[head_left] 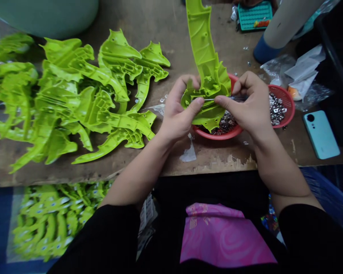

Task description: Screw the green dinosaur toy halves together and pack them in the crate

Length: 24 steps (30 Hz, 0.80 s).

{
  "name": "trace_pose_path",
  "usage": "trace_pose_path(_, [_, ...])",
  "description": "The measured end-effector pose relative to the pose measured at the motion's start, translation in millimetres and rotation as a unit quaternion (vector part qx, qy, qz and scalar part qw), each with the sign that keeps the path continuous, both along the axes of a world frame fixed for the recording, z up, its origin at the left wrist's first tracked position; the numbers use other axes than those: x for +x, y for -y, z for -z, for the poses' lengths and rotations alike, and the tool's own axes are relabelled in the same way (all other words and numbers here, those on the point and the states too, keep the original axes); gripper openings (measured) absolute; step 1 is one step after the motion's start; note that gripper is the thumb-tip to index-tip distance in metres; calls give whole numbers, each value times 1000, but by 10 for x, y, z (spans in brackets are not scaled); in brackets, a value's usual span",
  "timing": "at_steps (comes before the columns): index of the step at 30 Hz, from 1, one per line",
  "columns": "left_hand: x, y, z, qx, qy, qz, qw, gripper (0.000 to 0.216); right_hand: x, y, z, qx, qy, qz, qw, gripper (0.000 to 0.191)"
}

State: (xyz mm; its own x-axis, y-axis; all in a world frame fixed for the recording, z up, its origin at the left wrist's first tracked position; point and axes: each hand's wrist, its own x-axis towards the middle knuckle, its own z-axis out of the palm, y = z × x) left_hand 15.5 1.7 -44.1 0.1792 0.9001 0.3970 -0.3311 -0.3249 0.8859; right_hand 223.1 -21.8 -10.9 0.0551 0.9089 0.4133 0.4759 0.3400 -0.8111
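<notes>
In the head view my left hand grips a lime-green plastic shell half, its hollow, ribbed inside facing up and its long curved end pointing away from me. My right hand is closed on a slim tool with a thin metal shaft; most of its handle is hidden by the fingers. The shaft lies across the shell's wide end, between my two thumbs. Beneath the shell stands a red bowl with small dark and shiny parts. Beside it, a red basket holds small silvery metal pieces.
Many similar green shells are heaped on the left of the wooden table. More green pieces lie below its front edge. A phone, plastic wrapping, a grey post and a teal tray occupy the right.
</notes>
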Motion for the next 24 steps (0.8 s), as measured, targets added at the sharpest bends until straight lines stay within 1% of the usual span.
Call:
trace_pose_path(1, [-5, 25, -33, -26, 0, -1, 1000, 58, 2, 9, -21, 3, 22, 3, 1000, 62])
trace_pose_path(3, [-15, 64, -89, -73, 16, 19, 997, 65, 26, 9, -81, 10, 74, 3, 997, 64])
trace_pose_path(5, [-21, 88, -124, -107, 36, 53, 992, 71, 65, -15, -146, 33, 117, 13, 993, 72])
trace_pose_path(6, [-20, 95, -134, -118, 43, 64, 990, 70, 79, -28, -173, 52, 120, 27, 991, 76])
trace_pose_path(8, [-10, 109, -142, -137, 47, 69, 987, 63, 81, -41, -211, 87, 71, 65, 992, 82])
trace_pose_path(10, [13, 136, -152, -152, 44, 70, 985, 54, 45, -18, -231, 94, 6, 74, 993, 83])
trace_pose_path(12, [40, 182, -173, -160, 47, 90, 982, 52, -10, 41, -240, 68, -22, 43, 997, 84])
trace_pose_path(14, [65, 238, -202, -163, 60, 125, 977, 56, -57, 113, -246, 39, -22, -6, 999, 76])
trace_pose_path(16, [82, 285, -222, -171, 69, 155, 971, 58, -86, 177, -245, 39, -20, -78, 996, 64])
trace_pose_path(18, [94, 306, -218, -182, 64, 172, 966, 58, -102, 220, -237, 59, 9, -127, 990, 64])
trace_pose_path(19, [98, 306, -206, -186, 59, 174, 965, 57, -108, 233, -230, 59, 34, -128, 989, 67])
trace_pose_path(22, [99, 286, -155, -193, 46, 175, 964, 56, -132, 244, -205, 3, 106, -55, 993, 77])
trace_pose_path(24, [92, 271, -128, -198, 44, 179, 963, 56, -155, 235, -195, -16, 125, -30, 992, 79])
